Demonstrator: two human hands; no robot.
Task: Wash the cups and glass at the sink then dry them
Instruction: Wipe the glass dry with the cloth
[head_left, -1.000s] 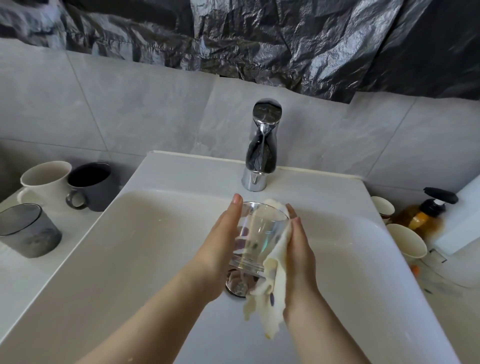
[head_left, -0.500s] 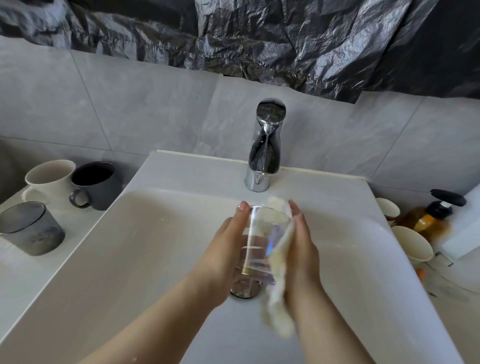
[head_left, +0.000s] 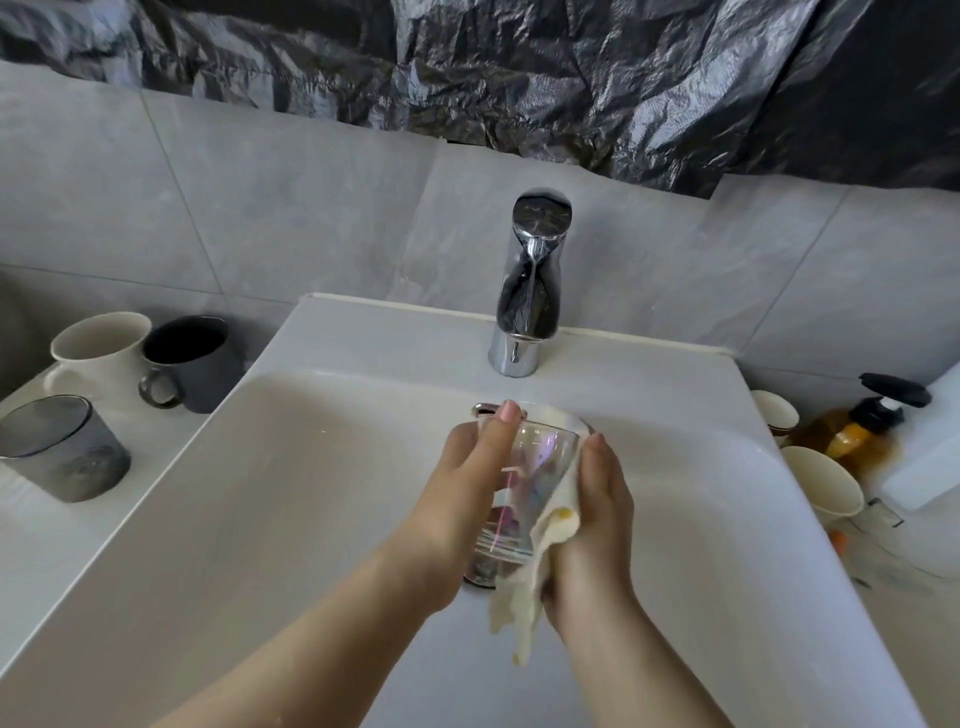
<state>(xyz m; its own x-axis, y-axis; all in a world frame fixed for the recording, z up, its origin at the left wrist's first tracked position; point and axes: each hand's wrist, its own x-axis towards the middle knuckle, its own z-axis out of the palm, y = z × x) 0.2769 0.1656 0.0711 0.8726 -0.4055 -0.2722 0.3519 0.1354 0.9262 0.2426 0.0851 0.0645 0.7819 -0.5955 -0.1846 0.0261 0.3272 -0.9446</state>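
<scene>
Drying, I'd say: just in front of the tap (head_left: 530, 291), the left hand (head_left: 467, 483) grips the iridescent glass (head_left: 524, 483) and the right hand (head_left: 597, 514) clasps a cream cloth (head_left: 519, 613) against it. Next, probably wipe inside.

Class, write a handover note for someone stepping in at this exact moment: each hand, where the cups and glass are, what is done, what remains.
The left hand holds the glass over the sink.
The right hand presses the cloth against the glass's side.
The white mug, dark mug and grey tumbler stand on the counter left of the sink; pale cups stand to its right.
Done: no water runs from the tap; the glass is being dried.
Left: finish wiping the glass and set it down. Whether the others are washed cannot be told.
</scene>
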